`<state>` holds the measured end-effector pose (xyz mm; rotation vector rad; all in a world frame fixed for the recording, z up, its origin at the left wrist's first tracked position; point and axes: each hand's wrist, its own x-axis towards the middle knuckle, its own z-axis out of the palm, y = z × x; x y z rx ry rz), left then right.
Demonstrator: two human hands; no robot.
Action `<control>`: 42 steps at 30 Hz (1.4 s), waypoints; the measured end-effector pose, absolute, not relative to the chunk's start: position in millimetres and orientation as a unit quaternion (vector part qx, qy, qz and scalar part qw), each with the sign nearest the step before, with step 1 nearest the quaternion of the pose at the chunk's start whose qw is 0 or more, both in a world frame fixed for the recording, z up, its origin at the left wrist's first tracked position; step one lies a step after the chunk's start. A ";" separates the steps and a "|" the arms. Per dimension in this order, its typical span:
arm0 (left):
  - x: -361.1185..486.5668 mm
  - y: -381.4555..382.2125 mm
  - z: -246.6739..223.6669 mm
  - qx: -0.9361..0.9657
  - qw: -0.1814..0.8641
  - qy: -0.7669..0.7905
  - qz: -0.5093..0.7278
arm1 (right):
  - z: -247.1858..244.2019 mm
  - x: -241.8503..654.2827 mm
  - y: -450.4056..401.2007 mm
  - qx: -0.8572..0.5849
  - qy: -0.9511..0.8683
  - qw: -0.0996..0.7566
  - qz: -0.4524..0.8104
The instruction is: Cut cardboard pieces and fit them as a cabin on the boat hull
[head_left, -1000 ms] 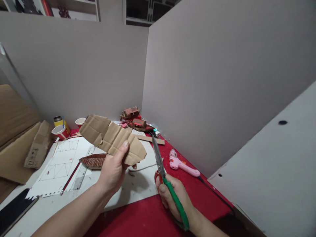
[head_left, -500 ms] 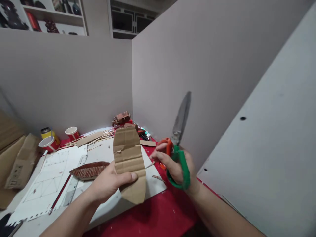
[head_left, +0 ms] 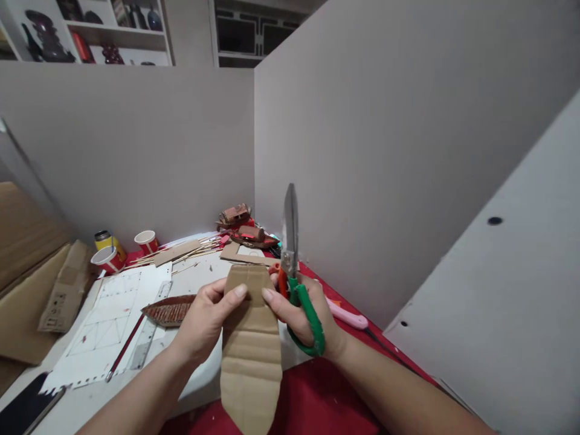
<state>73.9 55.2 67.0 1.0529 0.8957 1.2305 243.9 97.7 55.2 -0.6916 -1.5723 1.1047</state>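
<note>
A long cardboard piece (head_left: 251,356), creased across and pointed at its near end, is held up in front of me. My left hand (head_left: 206,314) pinches its upper left edge, thumb on top. At the upper right edge, my right hand (head_left: 301,314) presses its thumb on the card and also keeps hold of scissors (head_left: 290,229) with green and orange handles. The scissor blades point upward and look closed. Behind my left hand lies a small brown model boat hull (head_left: 167,311), partly hidden by the fingers.
Drawings on paper (head_left: 109,320), a ruler (head_left: 144,344) and a pencil (head_left: 124,347) lie left. Paper cups (head_left: 146,241), thin sticks (head_left: 194,251) and finished model boats (head_left: 235,215) stand farther back. A pink-handled tool (head_left: 348,315) is right; cardboard boxes (head_left: 67,287) are far left.
My right hand has come left with the scissors and now grips the cardboard too. The cardboard has moved lower and nearer, and my left hand has shifted to its upper end.
</note>
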 end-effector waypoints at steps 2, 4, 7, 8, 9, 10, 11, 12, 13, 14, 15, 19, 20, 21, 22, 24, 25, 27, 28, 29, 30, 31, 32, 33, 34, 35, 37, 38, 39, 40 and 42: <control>70.7 56.5 68.7 0.446 0.580 0.402 0.551 | 43.2 239.9 101.1 -0.271 -0.669 0.485 0.493; 64.2 56.7 73.9 0.441 0.553 0.414 0.573 | 29.1 239.4 106.2 -0.256 -0.674 0.460 0.518; 50.0 54.9 87.3 0.438 0.500 0.430 0.612 | 9.7 243.7 116.4 -0.256 -0.710 0.444 0.483; 45.2 53.9 92.3 0.437 0.482 0.434 0.624 | 4.7 245.2 119.6 -0.255 -0.732 0.430 0.463; 41.0 52.7 97.1 0.435 0.466 0.437 0.634 | 0.9 246.4 122.2 -0.246 -0.751 0.417 0.449; 37.5 51.4 101.5 0.435 0.456 0.439 0.640 | -2.0 246.9 124.0 -0.234 -0.765 0.408 0.440; 34.8 50.0 105.3 0.434 0.450 0.440 0.645 | -3.8 246.9 124.9 -0.222 -0.775 0.401 0.434; 33.0 48.6 108.5 0.436 0.447 0.440 0.646 | -4.6 246.3 125.0 -0.213 -0.784 0.397 0.428; 31.9 47.2 111.0 0.439 0.444 0.440 0.646 | -4.6 245.3 124.5 -0.207 -0.792 0.391 0.421; 31.6 45.9 112.9 0.443 0.441 0.441 0.644 | -3.8 244.2 123.6 -0.207 -0.801 0.383 0.411; 31.8 44.6 114.3 0.449 0.438 0.442 0.642 | -2.5 243.1 122.6 -0.211 -0.811 0.372 0.400; 34.4 42.0 115.4 0.481 0.424 0.445 0.625 | 5.4 241.2 118.1 -0.237 -0.836 0.328 0.370; 34.7 42.0 114.9 0.488 0.426 0.445 0.619 | 7.2 241.3 117.0 -0.239 -0.840 0.320 0.366; 34.8 42.1 114.3 0.494 0.428 0.444 0.613 | 8.7 241.5 116.0 -0.237 -0.844 0.313 0.365; 34.6 42.4 113.6 0.502 0.430 0.445 0.605 | 9.7 241.6 115.0 -0.231 -0.848 0.309 0.365; 33.8 42.9 112.5 0.521 0.429 0.449 0.585 | 10.1 241.8 113.4 -0.218 -0.851 0.307 0.365; 33.2 43.0 112.1 0.534 0.426 0.449 0.575 | 9.5 241.8 113.0 -0.214 -0.852 0.309 0.364; 32.2 43.4 111.4 0.557 0.416 0.449 0.561 | 7.3 241.6 112.8 -0.210 -0.852 0.314 0.362; 31.8 43.6 111.2 0.564 0.411 0.449 0.559 | 5.9 241.4 112.8 -0.208 -0.852 0.315 0.363; 31.7 43.9 111.0 0.567 0.408 0.449 0.557 | 4.4 241.3 113.0 -0.204 -0.851 0.315 0.366; 31.7 44.2 110.8 0.568 0.408 0.449 0.556 | 3.0 241.1 113.0 -0.199 -0.850 0.316 0.372; 31.8 44.5 110.6 0.564 0.414 0.451 0.554 | 1.6 241.0 112.9 -0.195 -0.846 0.319 0.380; 32.0 44.9 110.4 0.559 0.423 0.452 0.552 | 0.5 240.9 112.7 -0.192 -0.843 0.322 0.387; 32.3 45.3 110.2 0.552 0.433 0.451 0.551 | -0.3 240.9 112.3 -0.191 -0.839 0.325 0.393; 32.5 45.8 110.0 0.546 0.444 0.449 0.550 | -0.8 240.9 111.8 -0.191 -0.836 0.329 0.397; 32.6 46.3 109.8 0.541 0.455 0.447 0.548 | -1.0 240.9 111.3 -0.193 -0.832 0.332 0.400; 32.5 47.3 109.4 0.537 0.470 0.444 0.542 | -0.3 241.4 110.5 -0.200 -0.828 0.333 0.404; 32.3 47.8 109.1 0.537 0.474 0.442 0.540 | 0.3 241.8 110.3 -0.203 -0.828 0.331 0.405; 32.0 48.3 108.8 0.536 0.478 0.439 0.540 | 1.0 242.3 110.4 -0.206 -0.827 0.329 0.406; 31.6 48.8 108.3 0.536 0.480 0.437 0.540 | 1.7 242.9 110.6 -0.210 -0.828 0.326 0.406; 30.8 49.4 107.3 0.533 0.486 0.435 0.539 | 2.5 244.3 111.3 -0.216 -0.829 0.322 0.402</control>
